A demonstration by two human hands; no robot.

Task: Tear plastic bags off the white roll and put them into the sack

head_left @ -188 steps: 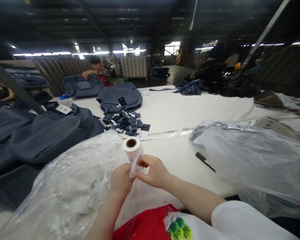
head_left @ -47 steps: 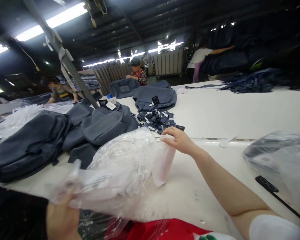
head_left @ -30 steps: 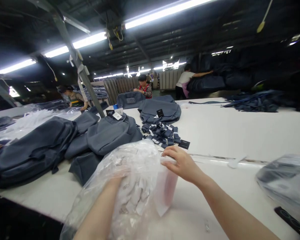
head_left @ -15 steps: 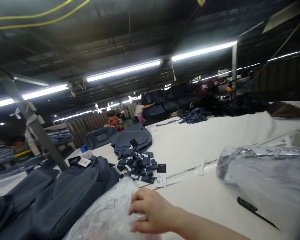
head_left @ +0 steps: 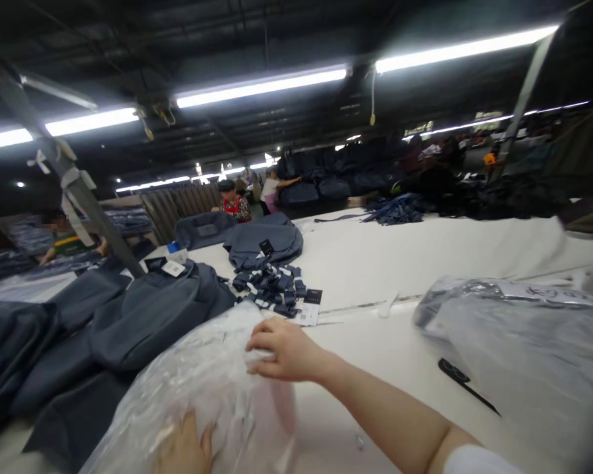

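A large clear plastic bag (head_left: 178,375) lies across the near edge of the white table. At its upper right edge my right hand (head_left: 286,350) has its fingers curled, pinching the film. Lower down, my left hand (head_left: 185,451) rests against the same bag, slightly blurred, with thumb and finger apart. Just past the bag lies a pile of dark blue straps (head_left: 269,286) with white bands. Beside them are black-and-white hang tags (head_left: 310,307). Dark blue-grey fabric bags (head_left: 163,316) are heaped to the left.
On the right, a filled plastic package (head_left: 514,342) stands near black-handled scissors (head_left: 457,375). A metal post (head_left: 96,204) rises at the left. More grey bags (head_left: 264,240) sit farther back on the table. Co-workers (head_left: 234,201) are beyond it. Blue strips (head_left: 398,209) lie at the far side.
My left hand has come into view at the bottom, on the plastic bag. The view has shifted, and more of the bag and my right arm shows. My right hand stays on the bag's edge.
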